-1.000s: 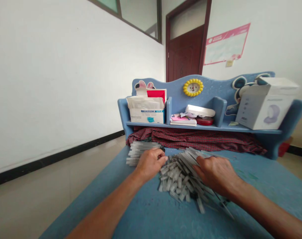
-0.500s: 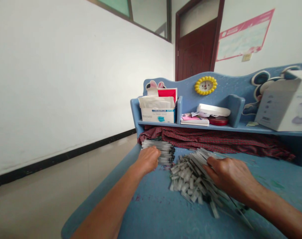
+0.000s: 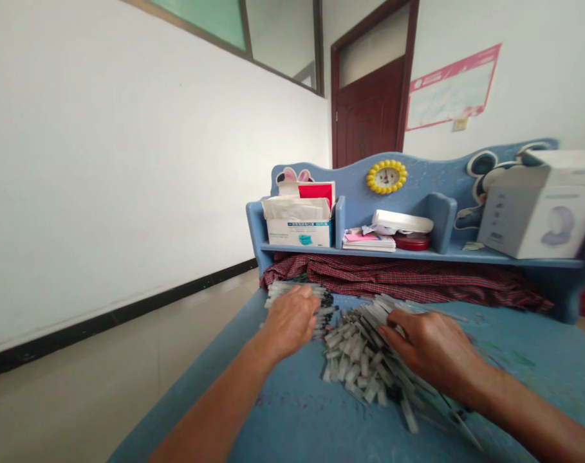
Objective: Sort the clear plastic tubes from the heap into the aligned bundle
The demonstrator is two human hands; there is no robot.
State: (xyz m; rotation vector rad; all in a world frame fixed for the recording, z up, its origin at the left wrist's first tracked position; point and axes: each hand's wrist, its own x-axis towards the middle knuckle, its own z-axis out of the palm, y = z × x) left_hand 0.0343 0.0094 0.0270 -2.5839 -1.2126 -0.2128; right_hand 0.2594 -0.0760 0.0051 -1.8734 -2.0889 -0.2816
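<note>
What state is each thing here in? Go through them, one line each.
Left hand, cupped over the bundle.
Bundle of slim clear plastic tubes, lying roughly side by side.
Right hand, fingers on the pile.
Pile of slim clear plastic tubes, loose and jumbled.
Red plaid cloth, bunched.
White-and-blue cardboard box, top open.
Dark red wooden door, shut.

Left hand (image 3: 288, 323) knuckles up; right hand (image 3: 430, 347) fingers curled.
</note>
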